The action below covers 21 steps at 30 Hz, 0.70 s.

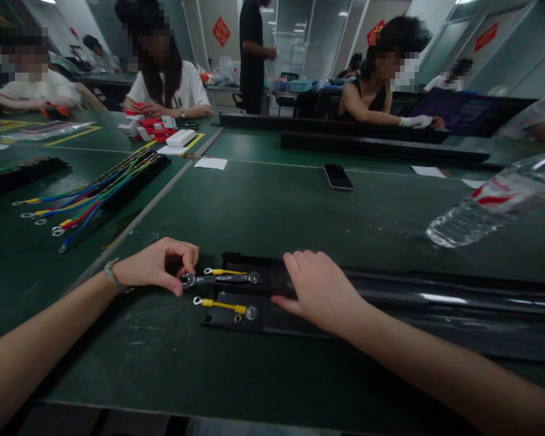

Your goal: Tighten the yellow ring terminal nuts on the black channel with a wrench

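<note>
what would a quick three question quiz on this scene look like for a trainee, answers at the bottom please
1. Multiple choice: which hand is at the forked end of the shiny silver metal wrench?
a) right hand
b) left hand
c) neither

2. True or false: the flat black rectangular phone lies on a sheet of white paper.

3. Count: how many short yellow leads with silver ring terminals lie close by the wrench?

Key:
1. b
2. False; the phone lies directly on the smooth green tabletop.
3. Two, one on either side of the wrench.
</note>
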Tool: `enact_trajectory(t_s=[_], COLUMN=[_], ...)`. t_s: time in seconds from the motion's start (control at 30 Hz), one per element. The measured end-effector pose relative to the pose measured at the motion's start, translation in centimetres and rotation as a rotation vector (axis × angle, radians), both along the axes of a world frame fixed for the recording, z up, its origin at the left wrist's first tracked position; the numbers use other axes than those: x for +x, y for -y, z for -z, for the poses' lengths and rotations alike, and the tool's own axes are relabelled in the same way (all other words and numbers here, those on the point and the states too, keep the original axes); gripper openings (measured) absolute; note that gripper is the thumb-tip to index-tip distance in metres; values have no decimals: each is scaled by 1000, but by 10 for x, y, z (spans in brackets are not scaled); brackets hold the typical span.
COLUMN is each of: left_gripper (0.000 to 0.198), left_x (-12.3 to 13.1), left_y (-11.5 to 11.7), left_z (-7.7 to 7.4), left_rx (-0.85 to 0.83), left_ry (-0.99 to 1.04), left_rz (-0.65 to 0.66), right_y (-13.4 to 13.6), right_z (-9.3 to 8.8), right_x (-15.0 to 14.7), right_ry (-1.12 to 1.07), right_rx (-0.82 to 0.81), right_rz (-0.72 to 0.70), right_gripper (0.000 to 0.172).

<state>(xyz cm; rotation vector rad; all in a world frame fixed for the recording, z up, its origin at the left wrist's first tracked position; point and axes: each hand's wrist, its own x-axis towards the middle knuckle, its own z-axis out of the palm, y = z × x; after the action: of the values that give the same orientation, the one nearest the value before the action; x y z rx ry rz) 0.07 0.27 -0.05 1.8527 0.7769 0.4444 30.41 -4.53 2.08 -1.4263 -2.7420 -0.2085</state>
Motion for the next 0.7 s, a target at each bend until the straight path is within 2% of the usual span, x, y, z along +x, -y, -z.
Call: enact_trajectory(t_s=[0.13, 0.3, 0.4, 0.57, 0.7], left_gripper=[21, 8, 9, 13, 10], left_x=[0, -1, 1, 2, 1], left_y=[-2, -8, -9, -9, -9], left_z=[2, 4, 4, 4, 5], left_rx=[-19, 30, 71, 84, 58], left_ry=[22, 17, -11, -60, -3], left_rz=[-52, -228, -311, -352, -323], right_y=[1, 0, 0, 0, 1], right_z=[1, 1, 0, 1, 1], right_x=[-1, -1, 0, 0, -1], right_ry=[10, 17, 12, 6, 1], right_rx=[0, -11, -17, -11, -4], right_rz=[9, 14, 17, 10, 6], right_gripper=[53, 52, 52, 52, 52])
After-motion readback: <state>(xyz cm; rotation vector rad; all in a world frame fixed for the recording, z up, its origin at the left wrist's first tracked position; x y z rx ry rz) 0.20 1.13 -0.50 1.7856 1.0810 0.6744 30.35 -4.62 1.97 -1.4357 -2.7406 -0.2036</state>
